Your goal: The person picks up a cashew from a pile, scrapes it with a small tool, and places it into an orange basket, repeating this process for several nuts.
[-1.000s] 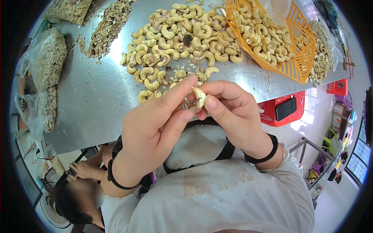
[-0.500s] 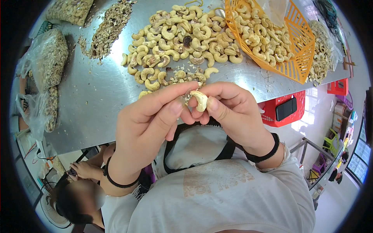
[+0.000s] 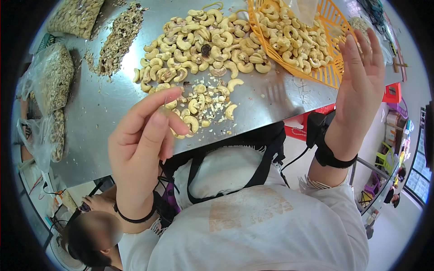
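Observation:
My left hand [image 3: 142, 140] is raised over the near edge of the steel table, thumb and index finger pinched together. A thin, sliver-like piece [image 3: 166, 103] shows at those fingertips; its kind is too small to make out. My right hand [image 3: 359, 88] is lifted at the right with fingers stretched out, in front of the orange basket's end, and no cashew shows in it. Beside my left fingertips lie cashews and pale crumbs [image 3: 209, 105]. Behind them spreads a large heap of cashews [image 3: 194, 43]. More cashews [image 3: 296, 40] fill the orange plastic basket [image 3: 335, 74].
Bags of cashews [image 3: 76, 17] and broken bits [image 3: 56, 74] stand on the left of the steel table [image 3: 97, 131]. A strip of brown skins [image 3: 118, 43] lies nearby. Another person [image 3: 92, 235] sits at the lower left. A red stool [image 3: 392, 92] stands at the right.
My hands have parted. The right has let go of the cashew, opened and swung up to the right; the left has moved left, still pinched. Crumbs and cashews below are now uncovered.

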Tool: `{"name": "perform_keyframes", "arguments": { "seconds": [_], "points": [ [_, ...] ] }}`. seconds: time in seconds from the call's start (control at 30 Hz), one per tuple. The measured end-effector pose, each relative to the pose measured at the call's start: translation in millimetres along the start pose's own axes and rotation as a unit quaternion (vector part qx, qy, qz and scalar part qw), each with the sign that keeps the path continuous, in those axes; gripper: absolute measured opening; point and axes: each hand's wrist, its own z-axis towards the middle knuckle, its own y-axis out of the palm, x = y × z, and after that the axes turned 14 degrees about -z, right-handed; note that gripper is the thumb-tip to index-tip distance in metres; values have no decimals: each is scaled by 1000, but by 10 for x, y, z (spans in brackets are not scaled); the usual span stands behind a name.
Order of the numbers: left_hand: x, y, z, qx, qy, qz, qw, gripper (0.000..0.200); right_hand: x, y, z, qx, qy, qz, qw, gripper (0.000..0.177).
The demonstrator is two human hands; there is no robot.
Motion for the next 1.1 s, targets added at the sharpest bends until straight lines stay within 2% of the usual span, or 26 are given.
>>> {"name": "perform_keyframes", "arguments": {
  "seconds": [0.1, 0.2, 0.27, 0.3, 0.33, 0.4, 0.43, 0.57, 0.63, 0.67, 0.73, 0.87, 0.97, 1.03, 1.1],
  "points": [
    [-9, 0, -2, 6, 0, -7, 1000, 25, -44, 57, -126, 35, -34, -2, 999, 38],
    [-26, 2, -6, 4, 2, 0, 1000, 25, -154, 181, -482, -160, 89, 42, 982, 16],
    [-11, 31, -8, 7, -1, 1, 1000, 25, 43, 281, -654, -277, -32, -74, 958, 16],
    [-9, 37, -14, 11, -4, 1, 1000, 25, -21, 285, -701, -358, -22, -139, 923, 21],
    [-15, 33, -19, 13, -5, 1, 1000, 25, -7, 315, -741, -360, -21, -139, 922, 21],
    [-26, 29, -22, 15, -4, -1, 1000, 25, 76, 353, -842, -398, -63, -231, 886, 25],
    [-28, 29, -21, 15, -4, -2, 1000, 25, 135, 362, -829, -398, -123, -270, 868, 27],
    [-32, 21, -22, 14, -18, 15, 1000, 25, 209, 371, -809, -388, -111, -274, 873, 24],
    [-29, 18, -20, 10, -21, 18, 1000, 25, 163, 368, -790, -397, -23, -179, 900, 21],
    [-22, 21, -20, -13, -38, 24, 999, 25, 158, 377, -809, -398, -23, -179, 899, 21],
    [-38, 62, -32, -35, -55, 30, 997, 25, 144, 392, -860, -396, 137, 4, 908, 19],
    [-143, 145, -52, -84, -23, 60, 994, 26, 13, 364, -845, -417, 181, 46, 890, 18],
    [-139, 154, -48, -129, -16, 98, 987, 28, -39, 364, -828, -413, 214, 125, 876, 19],
    [-85, 162, -45, -168, -75, 39, 982, 30, -46, 350, -811, -434, 212, 122, 867, 18],
    [-82, 173, -40, -178, -71, 42, 981, 30, -38, 340, -795, -439, 231, 144, 856, 19]
  ]
}}
